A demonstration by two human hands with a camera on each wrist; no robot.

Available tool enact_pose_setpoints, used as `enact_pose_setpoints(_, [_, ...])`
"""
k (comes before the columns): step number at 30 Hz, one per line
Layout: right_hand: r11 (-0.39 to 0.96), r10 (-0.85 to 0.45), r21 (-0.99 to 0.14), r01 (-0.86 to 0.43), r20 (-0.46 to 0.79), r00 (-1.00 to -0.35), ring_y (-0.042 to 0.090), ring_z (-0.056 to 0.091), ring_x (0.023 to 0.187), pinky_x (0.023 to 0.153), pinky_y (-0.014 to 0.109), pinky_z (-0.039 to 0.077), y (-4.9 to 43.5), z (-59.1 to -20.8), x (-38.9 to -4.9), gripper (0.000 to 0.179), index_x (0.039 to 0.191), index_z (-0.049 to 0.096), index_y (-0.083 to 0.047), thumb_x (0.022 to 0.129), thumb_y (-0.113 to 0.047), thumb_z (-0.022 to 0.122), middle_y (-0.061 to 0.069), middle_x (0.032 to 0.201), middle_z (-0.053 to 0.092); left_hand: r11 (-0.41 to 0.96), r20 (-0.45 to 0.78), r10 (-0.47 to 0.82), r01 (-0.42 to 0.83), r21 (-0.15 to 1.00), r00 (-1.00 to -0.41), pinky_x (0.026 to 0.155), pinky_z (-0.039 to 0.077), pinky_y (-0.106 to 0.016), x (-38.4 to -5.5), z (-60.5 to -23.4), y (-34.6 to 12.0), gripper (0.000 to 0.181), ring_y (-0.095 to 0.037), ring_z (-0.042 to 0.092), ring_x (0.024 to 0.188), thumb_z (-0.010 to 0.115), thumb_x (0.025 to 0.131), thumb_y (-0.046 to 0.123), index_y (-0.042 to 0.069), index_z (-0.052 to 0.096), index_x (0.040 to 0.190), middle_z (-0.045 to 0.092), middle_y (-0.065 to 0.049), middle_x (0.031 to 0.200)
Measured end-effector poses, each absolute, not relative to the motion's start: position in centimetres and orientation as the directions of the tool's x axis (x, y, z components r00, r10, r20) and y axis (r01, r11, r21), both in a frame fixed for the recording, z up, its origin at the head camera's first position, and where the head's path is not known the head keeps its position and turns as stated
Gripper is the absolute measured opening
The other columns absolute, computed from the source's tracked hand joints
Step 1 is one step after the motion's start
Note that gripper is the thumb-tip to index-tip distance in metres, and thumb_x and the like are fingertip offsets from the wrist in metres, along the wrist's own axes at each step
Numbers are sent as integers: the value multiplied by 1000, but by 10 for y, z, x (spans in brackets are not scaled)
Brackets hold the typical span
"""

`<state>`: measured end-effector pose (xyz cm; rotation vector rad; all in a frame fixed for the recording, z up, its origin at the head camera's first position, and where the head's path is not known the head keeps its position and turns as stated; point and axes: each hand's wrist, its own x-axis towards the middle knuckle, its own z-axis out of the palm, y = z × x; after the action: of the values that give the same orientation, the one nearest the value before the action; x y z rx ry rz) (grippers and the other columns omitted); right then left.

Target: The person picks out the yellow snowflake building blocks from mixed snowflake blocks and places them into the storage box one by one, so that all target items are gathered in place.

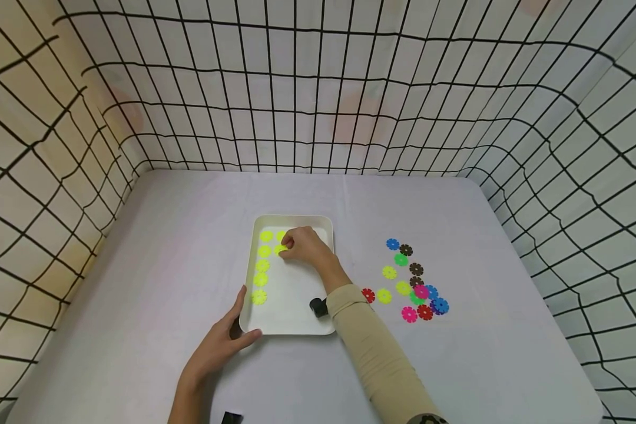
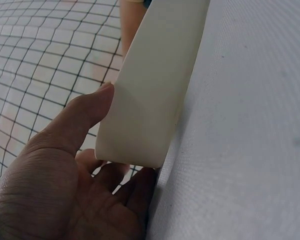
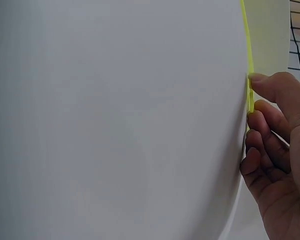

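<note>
A white rectangular tray [image 1: 297,323] lies on the table. My left hand [image 1: 217,348] holds its near left corner, thumb at the near rim and fingers along the left side; the left wrist view shows the thumb against the tray wall [image 2: 140,110]. Over the tray's upper part, my right hand [image 1: 308,248] pinches a yellow notched disc [image 1: 279,250] between thumb and fingers, down at the tray floor. Several yellow discs [image 1: 262,266] form a column along the tray's left side. Another yellow disc [image 1: 281,235] lies just beyond the pinched one, partly hidden by the right hand.
Right of the tray, loose notched discs in blue [image 1: 393,244], brown [image 1: 416,269], green [image 1: 400,259], pink [image 1: 409,314], red [image 1: 425,312] and yellow [image 1: 389,272] lie scattered, some overlapping. Black wire mesh [image 1: 307,112] stands around the table's back and sides.
</note>
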<state>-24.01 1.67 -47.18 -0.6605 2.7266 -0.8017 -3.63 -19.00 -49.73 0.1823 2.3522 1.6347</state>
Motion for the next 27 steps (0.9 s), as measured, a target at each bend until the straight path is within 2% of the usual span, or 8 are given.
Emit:
enact_pose_setpoints(20, [725, -472, -603, -332, -84, -878, 14, 62, 86, 81, 24, 52, 23, -468, -238, 26, 102, 73, -5, 82, -21, 77, 3, 94, 71, 370, -156, 253, -53, 927, -955, 98, 13, 5, -37, -496, -188, 97, -25, 6, 151, 72, 88, 34, 28, 5, 157, 3, -3, 165])
enact_pose_setpoints(27, [721, -481, -592, -360, -53, -875, 14, 62, 86, 78, 24, 51, 26, -453, -236, 28, 104, 72, -6, 82, -23, 77, 3, 95, 70, 384, -162, 244, -58, 922, -956, 97, 12, 5, -36, -494, -188, 98, -25, 6, 151, 72, 88, 34, 25, 5, 158, 4, -3, 165])
